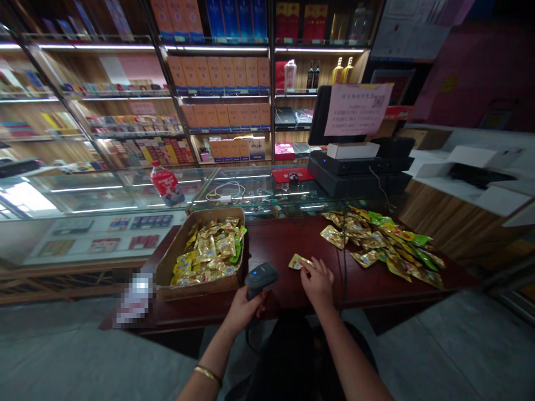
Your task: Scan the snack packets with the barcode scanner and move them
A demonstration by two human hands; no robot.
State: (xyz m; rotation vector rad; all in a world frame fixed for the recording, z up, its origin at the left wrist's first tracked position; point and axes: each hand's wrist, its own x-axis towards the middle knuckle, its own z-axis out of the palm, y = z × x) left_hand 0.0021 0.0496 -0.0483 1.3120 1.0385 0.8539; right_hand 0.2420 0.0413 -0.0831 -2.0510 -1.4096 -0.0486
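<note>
My left hand (243,309) is wrapped round the handle of a dark barcode scanner (261,277), whose head is above the table and shows a small blue light. At the front middle of the table my right hand (318,280) has its fingers on the right end of a small gold snack packet (296,260). The packet appears to rest on the table, its right end covered by my fingers. To the left stands a cardboard box (167,257) holding many gold, yellow and green packets (207,249). A loose pile of similar packets (376,239) spreads over the table's right side.
The dark red table (267,236) adjoins a glass display counter (254,181). On the counter are a red-labelled bottle (166,184), a white cable (225,197), a mouse (293,176) and a monitor (320,120). A dark cable (344,262) crosses the table beside my right hand.
</note>
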